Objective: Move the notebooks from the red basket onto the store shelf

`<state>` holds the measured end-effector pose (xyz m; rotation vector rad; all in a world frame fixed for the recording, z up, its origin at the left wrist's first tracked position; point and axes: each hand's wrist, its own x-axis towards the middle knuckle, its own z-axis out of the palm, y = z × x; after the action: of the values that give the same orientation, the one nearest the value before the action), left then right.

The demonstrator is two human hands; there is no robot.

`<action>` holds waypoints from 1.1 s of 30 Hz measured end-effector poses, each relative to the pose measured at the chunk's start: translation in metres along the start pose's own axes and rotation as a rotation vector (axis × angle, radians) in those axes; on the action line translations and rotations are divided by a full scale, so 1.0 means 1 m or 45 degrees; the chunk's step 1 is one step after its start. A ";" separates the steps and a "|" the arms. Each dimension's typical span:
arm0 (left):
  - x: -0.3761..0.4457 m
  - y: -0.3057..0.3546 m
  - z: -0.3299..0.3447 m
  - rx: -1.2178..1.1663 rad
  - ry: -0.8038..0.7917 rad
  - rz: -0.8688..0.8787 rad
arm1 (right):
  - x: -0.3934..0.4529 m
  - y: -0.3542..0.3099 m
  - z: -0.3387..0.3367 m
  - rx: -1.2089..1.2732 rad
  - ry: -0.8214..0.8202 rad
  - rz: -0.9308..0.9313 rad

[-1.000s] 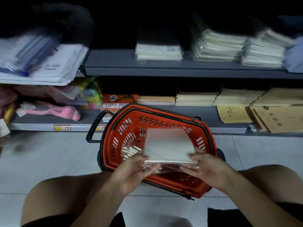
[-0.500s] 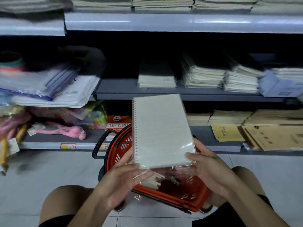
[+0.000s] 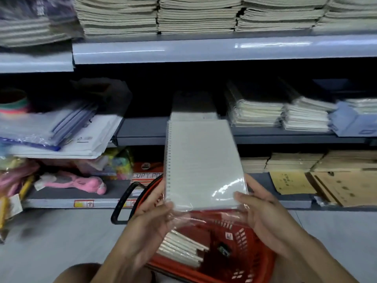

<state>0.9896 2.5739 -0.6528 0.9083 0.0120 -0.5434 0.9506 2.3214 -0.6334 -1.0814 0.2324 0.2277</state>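
A white spiral notebook (image 3: 202, 162) in clear plastic wrap is held up in front of the middle store shelf (image 3: 142, 131). My left hand (image 3: 152, 219) grips its lower left corner and my right hand (image 3: 263, 217) grips its lower right corner. Below it the red basket (image 3: 253, 252) sits on the floor with several more notebooks (image 3: 181, 248) stacked inside. Just behind the held notebook, a low stack of similar notebooks (image 3: 193, 115) lies on the middle shelf.
More wrapped notebook stacks (image 3: 257, 113) fill the middle shelf to the right, and tall paper stacks (image 3: 195, 15) the top shelf. Brown envelopes (image 3: 334, 180) lie on the bottom shelf at right, plastic folders (image 3: 57, 131) and a pink toy (image 3: 81, 182) at left. Grey floor tiles surround the basket.
Both hands have lifted the notebook out of the basket and raised it towards the middle shelf. My view has tilted upward, bringing the top shelf into sight.
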 end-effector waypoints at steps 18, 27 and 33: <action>0.167 0.073 -0.008 0.304 0.319 0.092 | 0.170 -0.059 -0.014 -0.158 0.379 0.025; 0.175 0.063 -0.025 1.252 0.597 0.545 | 0.182 -0.039 -0.021 -0.932 0.580 -0.401; 0.233 0.078 -0.022 1.567 0.807 0.716 | 0.234 -0.056 -0.016 -1.097 0.810 -0.558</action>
<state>1.2311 2.5258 -0.6625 2.1636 -0.0069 0.3753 1.1888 2.2984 -0.6627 -2.0132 0.4770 -0.4710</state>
